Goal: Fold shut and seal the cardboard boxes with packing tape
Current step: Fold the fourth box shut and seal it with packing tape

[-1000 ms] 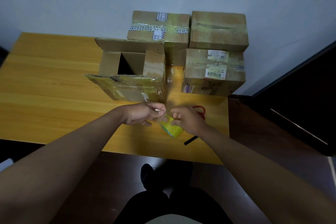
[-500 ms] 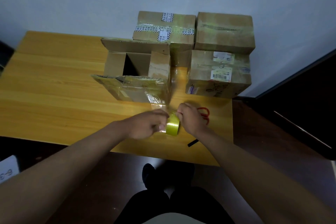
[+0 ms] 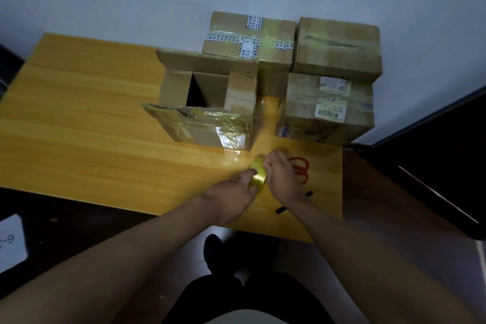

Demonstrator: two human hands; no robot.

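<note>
Both hands meet on a yellow roll of packing tape above the near edge of the yellow wooden table: the left hand grips it from seven o'clock, the right hand pinches its rim from three o'clock. Red-handled scissors lie just beside the right hand. At twelve o'clock stands an open brown cardboard box, flaps unfolded; three taped cardboard boxes sit beyond, toward one o'clock.

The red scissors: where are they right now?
In the head view the red scissors lie on the wooden table near its right front corner, partly hidden behind the right hand, in front of the labelled sealed box.
</note>
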